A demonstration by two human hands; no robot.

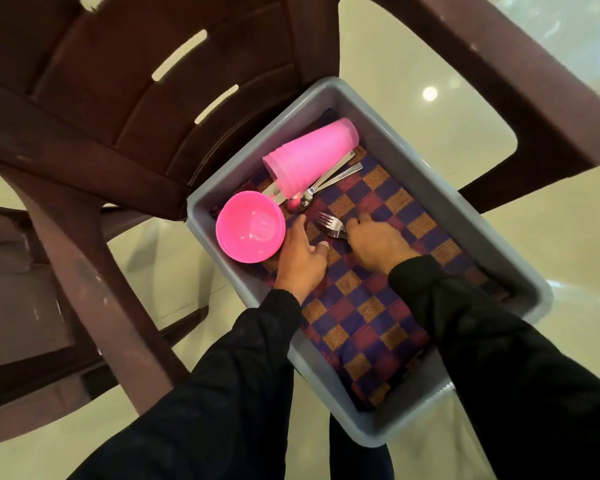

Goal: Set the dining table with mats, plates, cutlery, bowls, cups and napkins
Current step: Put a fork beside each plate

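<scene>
Both hands were in the grey tub (426,161), the right hand (378,242) with fingers clamped on the forks (331,226), the left hand (300,252) resting loose-fingered beside the pink bowl (250,226)

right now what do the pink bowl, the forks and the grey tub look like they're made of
Pink bowl: likely plastic, glossy, slightly translucent with soft highlights.
Forks: metal, probably stainless steel, with bright mirror-like glints on the tines.
Grey tub: looks like moulded plastic, matte with a dull sheen and rounded rim.
</scene>
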